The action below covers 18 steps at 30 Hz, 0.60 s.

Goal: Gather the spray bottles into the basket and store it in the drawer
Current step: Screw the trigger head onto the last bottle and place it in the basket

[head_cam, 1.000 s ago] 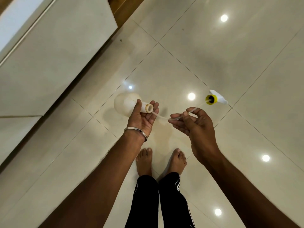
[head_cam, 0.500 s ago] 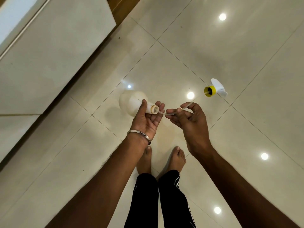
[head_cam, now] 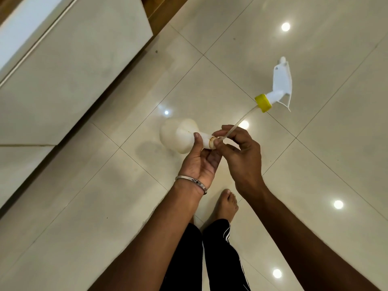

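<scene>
Over the floor tiles, the left hand (head_cam: 199, 162) grips the bottle (head_cam: 180, 135); the right hand (head_cam: 239, 156), pinching the tube (head_cam: 241, 120), should feed it straight into the neck.

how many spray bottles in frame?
1. The white bottle is gripped at the neck by the left hand; its spray head is off, with the right hand pinching the tube. Others may be out of view.

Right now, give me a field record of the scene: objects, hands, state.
bottle: white plastic spray bottle, uncapped, lying sideways in the air, neck toward the right hand
sprayer: white trigger head with yellow screw collar, off the bottle
tube: clear dip tube, tip at the bottle mouth
left hand: grips the bottle neck
right hand: pinches the tube
floor: glossy beige tiled floor
basket: not in view
</scene>
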Motion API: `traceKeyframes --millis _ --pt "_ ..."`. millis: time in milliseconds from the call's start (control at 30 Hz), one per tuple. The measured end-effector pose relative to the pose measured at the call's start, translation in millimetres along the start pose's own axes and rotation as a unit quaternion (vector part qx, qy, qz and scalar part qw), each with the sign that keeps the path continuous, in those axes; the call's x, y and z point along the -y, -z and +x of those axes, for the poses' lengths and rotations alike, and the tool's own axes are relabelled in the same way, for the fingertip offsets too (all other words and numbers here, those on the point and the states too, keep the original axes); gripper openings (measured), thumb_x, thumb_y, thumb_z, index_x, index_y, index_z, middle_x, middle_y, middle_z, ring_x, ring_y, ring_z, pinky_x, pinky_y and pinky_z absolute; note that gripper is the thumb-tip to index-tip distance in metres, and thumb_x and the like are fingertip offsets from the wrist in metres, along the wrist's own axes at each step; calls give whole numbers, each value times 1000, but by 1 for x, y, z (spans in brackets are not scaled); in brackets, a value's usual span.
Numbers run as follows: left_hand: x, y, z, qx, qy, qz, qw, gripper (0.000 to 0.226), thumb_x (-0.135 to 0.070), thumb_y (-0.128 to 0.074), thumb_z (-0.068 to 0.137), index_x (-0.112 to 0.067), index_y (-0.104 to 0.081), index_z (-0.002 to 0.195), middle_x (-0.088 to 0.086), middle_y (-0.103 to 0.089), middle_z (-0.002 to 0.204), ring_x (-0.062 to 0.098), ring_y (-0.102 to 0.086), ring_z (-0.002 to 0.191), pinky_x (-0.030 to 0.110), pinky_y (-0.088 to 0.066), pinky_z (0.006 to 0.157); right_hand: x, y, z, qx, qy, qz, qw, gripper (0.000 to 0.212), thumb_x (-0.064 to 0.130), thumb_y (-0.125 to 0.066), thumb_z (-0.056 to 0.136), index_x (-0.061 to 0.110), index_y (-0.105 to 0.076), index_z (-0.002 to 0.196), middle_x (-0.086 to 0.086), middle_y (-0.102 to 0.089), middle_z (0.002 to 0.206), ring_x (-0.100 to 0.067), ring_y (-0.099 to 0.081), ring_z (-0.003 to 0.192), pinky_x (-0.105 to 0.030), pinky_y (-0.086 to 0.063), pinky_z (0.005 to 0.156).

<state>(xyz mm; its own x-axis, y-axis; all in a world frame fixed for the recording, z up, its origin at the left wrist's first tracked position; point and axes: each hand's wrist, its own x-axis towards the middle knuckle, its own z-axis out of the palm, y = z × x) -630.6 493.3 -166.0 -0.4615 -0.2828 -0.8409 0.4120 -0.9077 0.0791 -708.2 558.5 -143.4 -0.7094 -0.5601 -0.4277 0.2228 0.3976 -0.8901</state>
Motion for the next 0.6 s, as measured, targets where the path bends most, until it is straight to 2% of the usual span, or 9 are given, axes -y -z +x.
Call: traceKeyframes --millis 67,133,233,333,400,467,533,600 --pt "1 2 -2 5 -10 -16 1000 28 -29 -55 94 -2 -59 105 15 -70 101 21 -70 90 29 -59 81 3 -1 -1 30 2 25 999 25 -2 -72 82 21 -77 89 3 -69 119 -4 -62 116 -27 -53 86" --pt "2 2 -4 4 -13 -22 1000 27 -28 -55 94 -3 -59 102 14 -71 96 19 -72 84 26 -61 70 5 -2 -2 57 9 35 998 28 -7 -69 83 20 -76 87 -1 -69 120 -4 -63 114 -17 -51 83" --pt "-1 -2 -7 17 -1 -31 999 31 -32 -52 95 -2 -60 97 11 -74 83 17 -73 75 22 -59 62 6 -3 -3 78 24 54 995 24 -10 -67 85 11 -76 90 -4 -72 118 -7 -65 115 -15 -51 83" --pt "-5 -6 -11 37 17 -28 999 37 -34 -52 95 -1 -59 111 10 -70 93 16 -71 83 21 -59 64 8 -2 -3 67 53 37 996 23 -10 -68 84 9 -77 94 5 -74 112 -6 -67 114 -16 -53 87" --pt "-7 -9 -15 47 24 -11 999 43 -35 -52 95 -4 -52 124 11 -65 103 16 -71 85 22 -59 66 9 -1 -1 59 70 4 996 21 -7 -70 83 10 -77 93 7 -75 111 -8 -65 117 -24 -52 97" --pt "-9 -12 -17 53 20 3 998 44 -37 -53 94 -4 -53 123 11 -67 104 16 -73 85 27 -60 76 11 -1 1 71 83 -23 994 21 -5 -70 84 13 -76 92 6 -76 112 -9 -63 121 -27 -49 103" --pt "-12 -16 -21 54 13 8 998 41 -41 -53 93 -7 -58 115 7 -71 102 15 -73 88 34 -55 94 16 -1 1 92 95 -38 991 21 -3 -69 85 15 -76 94 9 -76 113 -6 -63 121 -20 -50 96" --pt "-16 -18 -24 49 17 8 999 41 -44 -52 92 -10 -60 113 3 -71 97 13 -72 86 38 -50 98 20 -2 1 110 114 -52 986 19 0 -70 85 14 -75 96 11 -74 116 -1 -64 116 -10 -49 85"
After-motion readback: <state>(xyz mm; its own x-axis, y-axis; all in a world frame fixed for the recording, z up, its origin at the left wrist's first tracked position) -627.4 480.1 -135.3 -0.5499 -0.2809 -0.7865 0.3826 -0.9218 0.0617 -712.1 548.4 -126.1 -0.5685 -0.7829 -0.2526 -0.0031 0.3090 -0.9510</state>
